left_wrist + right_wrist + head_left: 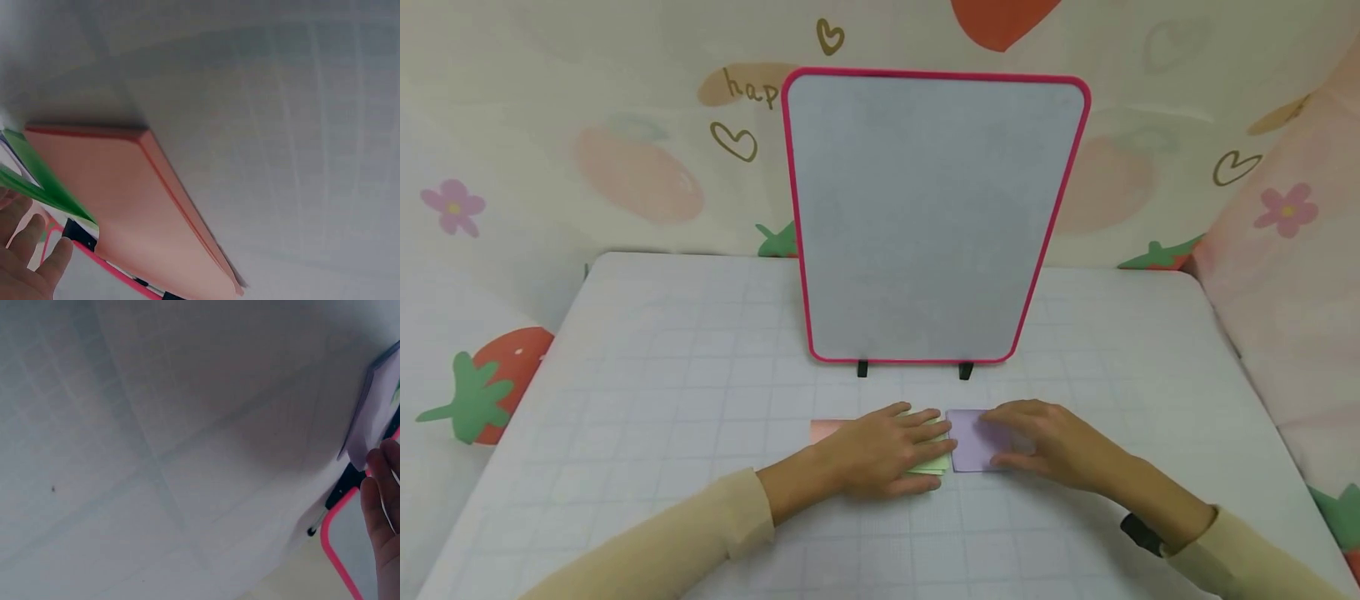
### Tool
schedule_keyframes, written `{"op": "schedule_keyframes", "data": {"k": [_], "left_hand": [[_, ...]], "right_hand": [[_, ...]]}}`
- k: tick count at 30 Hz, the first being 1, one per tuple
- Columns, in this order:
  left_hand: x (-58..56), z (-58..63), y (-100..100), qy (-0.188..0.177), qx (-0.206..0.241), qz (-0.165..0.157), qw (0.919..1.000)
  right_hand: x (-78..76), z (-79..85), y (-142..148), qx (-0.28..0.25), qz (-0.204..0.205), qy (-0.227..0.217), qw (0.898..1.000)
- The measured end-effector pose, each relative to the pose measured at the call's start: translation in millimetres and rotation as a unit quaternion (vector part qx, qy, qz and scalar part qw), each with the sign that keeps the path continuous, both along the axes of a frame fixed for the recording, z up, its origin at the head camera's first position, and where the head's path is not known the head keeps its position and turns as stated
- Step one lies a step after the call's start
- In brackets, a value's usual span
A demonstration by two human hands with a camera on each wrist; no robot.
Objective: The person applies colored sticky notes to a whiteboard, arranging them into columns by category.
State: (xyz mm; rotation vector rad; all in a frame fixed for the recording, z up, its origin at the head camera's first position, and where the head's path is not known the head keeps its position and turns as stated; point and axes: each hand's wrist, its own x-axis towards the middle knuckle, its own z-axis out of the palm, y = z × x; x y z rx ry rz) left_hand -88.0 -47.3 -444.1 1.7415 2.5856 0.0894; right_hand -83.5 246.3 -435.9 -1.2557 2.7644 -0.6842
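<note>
Three colored paper pads lie side by side on the table. A salmon pad [119,181] is at the left, partly under my left hand [887,450]. That hand rests across a light green pad [936,465], its fingers spread and nearly straight. In the left wrist view, a green sheet [53,194] stands raised and bent near the fingers. At the right is a purple pad [970,442]. My right hand [1052,442] touches its right side, thumb and fingertips apart. The right wrist view shows the purple pad's [378,403] corner curving near the fingertips.
Behind the pads stands a whiteboard [925,225] with a pink frame, on small black feet [966,371]. The table [662,375] wears a pale checked cover. Patterned cloth [550,83] with strawberries and hearts hangs behind and at the sides.
</note>
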Motion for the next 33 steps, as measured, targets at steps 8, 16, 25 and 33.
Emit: {"op": "schedule_keyframes", "data": {"k": [8,16,25,33], "left_hand": [[3.0,-5.2,3,-0.010,-0.031,0.003,0.9995],[5.3,-6.8,4,-0.010,-0.043,0.004,0.9990],[5.3,-11.5,3,0.013,-0.030,-0.003,0.9995],[5.0,-10.8,2,0.007,-0.030,-0.003,0.9995]], "right_hand": [[-1.3,-6.6,-2,0.005,0.021,0.007,1.000],[-1.5,-8.3,-3,0.027,0.017,0.000,0.999],[-2.6,-8.6,-4,0.032,0.018,0.003,0.999],[-3.2,-9.2,-2,0.040,0.027,0.001,0.999]]}}
